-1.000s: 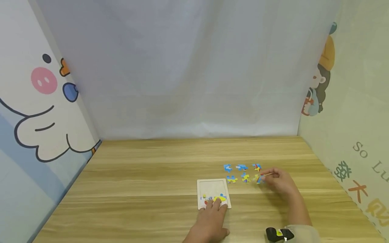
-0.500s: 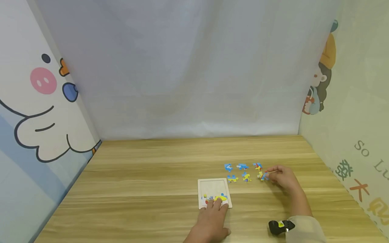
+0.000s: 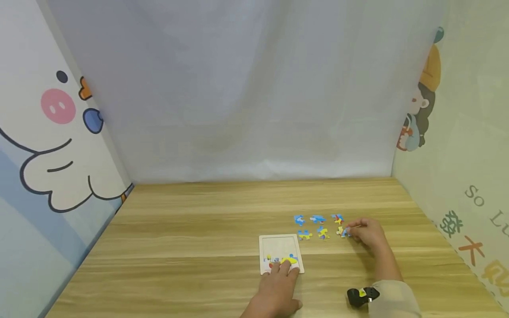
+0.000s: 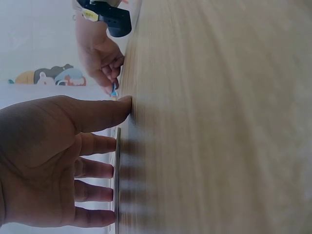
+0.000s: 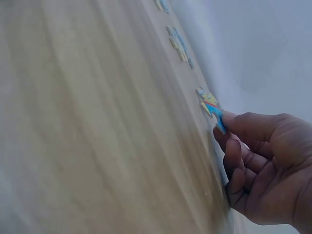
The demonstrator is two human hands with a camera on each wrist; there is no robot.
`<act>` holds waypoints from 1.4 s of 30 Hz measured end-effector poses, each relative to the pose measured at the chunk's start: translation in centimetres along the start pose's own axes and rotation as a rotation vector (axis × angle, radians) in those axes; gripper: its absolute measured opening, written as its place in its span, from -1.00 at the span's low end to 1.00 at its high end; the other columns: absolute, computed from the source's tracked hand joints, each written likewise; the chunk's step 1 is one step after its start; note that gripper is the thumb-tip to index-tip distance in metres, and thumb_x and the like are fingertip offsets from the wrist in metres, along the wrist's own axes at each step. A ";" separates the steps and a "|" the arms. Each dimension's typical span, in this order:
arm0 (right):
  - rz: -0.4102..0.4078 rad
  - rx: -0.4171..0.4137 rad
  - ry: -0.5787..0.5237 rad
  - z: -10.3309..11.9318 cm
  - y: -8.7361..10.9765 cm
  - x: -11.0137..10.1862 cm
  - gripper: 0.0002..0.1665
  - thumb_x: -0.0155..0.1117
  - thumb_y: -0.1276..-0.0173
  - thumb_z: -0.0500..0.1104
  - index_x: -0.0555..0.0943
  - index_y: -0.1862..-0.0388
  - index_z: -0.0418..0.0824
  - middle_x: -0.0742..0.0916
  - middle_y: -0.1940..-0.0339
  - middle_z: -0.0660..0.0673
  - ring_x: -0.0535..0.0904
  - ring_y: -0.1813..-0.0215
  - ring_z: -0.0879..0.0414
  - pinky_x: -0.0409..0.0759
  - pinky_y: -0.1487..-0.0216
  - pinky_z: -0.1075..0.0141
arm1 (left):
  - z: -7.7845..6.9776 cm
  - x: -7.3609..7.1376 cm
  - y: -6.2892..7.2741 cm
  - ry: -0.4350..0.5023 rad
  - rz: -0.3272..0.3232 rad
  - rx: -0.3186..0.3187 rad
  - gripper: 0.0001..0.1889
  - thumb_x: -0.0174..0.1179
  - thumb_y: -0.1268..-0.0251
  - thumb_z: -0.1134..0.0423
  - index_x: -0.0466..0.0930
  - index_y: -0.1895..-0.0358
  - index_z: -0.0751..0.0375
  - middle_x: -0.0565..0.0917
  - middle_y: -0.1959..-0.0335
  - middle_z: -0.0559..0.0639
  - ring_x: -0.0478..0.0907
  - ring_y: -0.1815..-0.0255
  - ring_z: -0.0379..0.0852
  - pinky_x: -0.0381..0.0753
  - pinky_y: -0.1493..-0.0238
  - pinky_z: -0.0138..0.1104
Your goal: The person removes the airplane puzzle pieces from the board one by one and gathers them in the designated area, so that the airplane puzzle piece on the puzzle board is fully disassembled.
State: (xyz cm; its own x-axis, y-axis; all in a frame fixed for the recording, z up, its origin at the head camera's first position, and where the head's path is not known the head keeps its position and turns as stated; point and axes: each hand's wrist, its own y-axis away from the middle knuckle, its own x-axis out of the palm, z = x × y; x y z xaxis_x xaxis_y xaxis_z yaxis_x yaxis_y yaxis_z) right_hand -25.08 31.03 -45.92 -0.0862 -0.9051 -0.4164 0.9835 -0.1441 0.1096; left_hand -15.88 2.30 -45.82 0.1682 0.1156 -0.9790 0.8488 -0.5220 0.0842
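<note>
My left hand [image 3: 277, 287] lies with extended fingers on the near edge of a square wooden puzzle board [image 3: 279, 245]. Colourful pieces [image 3: 289, 260] fill the board's near part, some covered by the fingers; bare wood shows in the far part. In the left wrist view the fingertips [image 4: 105, 195] rest at the board's edge. To the right, my right hand [image 3: 370, 234] pinches a blue, yellow and red puzzle piece [image 5: 210, 105] between thumb and index finger. The other fingers curl beneath. That piece is low at the table, at the right end of the nearer row of loose pieces.
Loose puzzle pieces lie in two rows beyond and right of the board: a blue one [image 3: 299, 220], another blue one [image 3: 317, 218], a red-and-blue one [image 3: 338, 218], and two yellow-and-blue ones, including this piece [image 3: 305, 235]. A grey curtain [image 3: 254, 110] closes off the wooden table's [image 3: 179, 247] back.
My right hand has shifted slightly right with the pinched piece, which was tilted before and now looks flatter, in line with the nearer row. The left hand stays on the board.
</note>
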 end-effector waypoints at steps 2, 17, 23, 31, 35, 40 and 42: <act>-0.009 -0.005 0.032 0.0 0.0 0.1 -0.73 0.25 -0.14 -0.39 0.53 0.20 -0.56 0.61 0.53 -0.08 0.47 0.50 0.13 0.49 0.49 0.38 | 0.0 0.0 0.0 0.000 -0.004 0.005 -0.27 0.36 0.07 -0.12 0.39 -0.23 0.08 0.35 -0.19 0.01 0.26 -0.22 0.07 0.44 0.02 -0.05; -0.042 0.027 0.075 0.0 0.0 0.2 -0.75 0.26 -0.15 -0.37 0.55 0.22 -0.54 0.64 0.51 -0.05 0.51 0.49 0.16 0.54 0.46 0.39 | 0.1 0.0 0.0 0.031 -0.012 0.014 -0.27 0.37 0.08 -0.09 0.41 -0.21 0.12 0.36 -0.17 0.03 0.27 -0.21 0.09 0.44 0.03 -0.05; -0.051 0.026 0.101 0.0 0.1 0.2 -0.72 0.27 -0.18 -0.33 0.55 0.18 -0.51 0.64 0.46 -0.07 0.51 0.45 0.16 0.54 0.41 0.40 | 0.1 0.1 0.0 0.021 -0.048 0.019 -0.29 0.37 0.08 -0.08 0.43 -0.19 0.13 0.37 -0.15 0.03 0.28 -0.19 0.09 0.45 0.05 -0.05; -0.067 -0.007 0.113 0.0 0.8 0.3 -0.66 0.22 -0.24 -0.28 0.52 0.09 -0.52 0.66 0.38 -0.15 0.55 0.40 0.09 0.54 0.35 0.33 | 0.0 0.0 0.1 0.052 -0.019 0.020 -0.32 0.34 0.03 -0.07 0.42 -0.20 0.13 0.35 -0.22 0.10 0.25 -0.25 0.15 0.41 -0.02 0.01; -0.063 -0.040 0.118 0.0 1.7 0.6 -0.62 0.21 -0.30 -0.20 0.51 0.03 -0.48 0.66 0.26 -0.23 0.55 0.33 0.04 0.51 0.32 0.27 | 0.1 -0.3 0.2 0.110 0.007 0.024 -0.36 0.32 -0.02 -0.04 0.44 -0.19 0.12 0.34 -0.26 0.14 0.22 -0.29 0.18 0.39 -0.07 0.04; -0.013 -0.084 0.087 0.5 2.7 1.2 -0.60 0.21 -0.32 -0.18 0.51 -0.01 -0.46 0.65 0.19 -0.24 0.54 0.24 0.04 0.52 0.26 0.28 | 0.1 -0.8 0.7 0.140 0.010 0.022 -0.38 0.31 -0.06 -0.02 0.44 -0.20 0.14 0.33 -0.27 0.17 0.20 -0.31 0.18 0.35 -0.12 0.06; -0.013 -0.107 0.088 0.7 3.0 1.5 -0.62 0.21 -0.31 -0.20 0.52 0.01 -0.46 0.65 0.21 -0.23 0.54 0.23 0.04 0.52 0.26 0.30 | 0.1 -0.8 0.9 0.131 0.006 0.024 -0.38 0.31 -0.06 -0.02 0.44 -0.20 0.16 0.34 -0.26 0.18 0.21 -0.30 0.16 0.36 -0.12 0.05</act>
State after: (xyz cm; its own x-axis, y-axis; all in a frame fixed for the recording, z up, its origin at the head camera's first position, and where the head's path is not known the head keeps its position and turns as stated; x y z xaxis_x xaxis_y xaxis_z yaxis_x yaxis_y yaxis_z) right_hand -22.34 28.96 -45.62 -0.0895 -0.8643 -0.4950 0.9941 -0.1078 0.0084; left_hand -15.33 1.68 -44.95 0.2384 0.2212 -0.9456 0.8355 -0.5431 0.0836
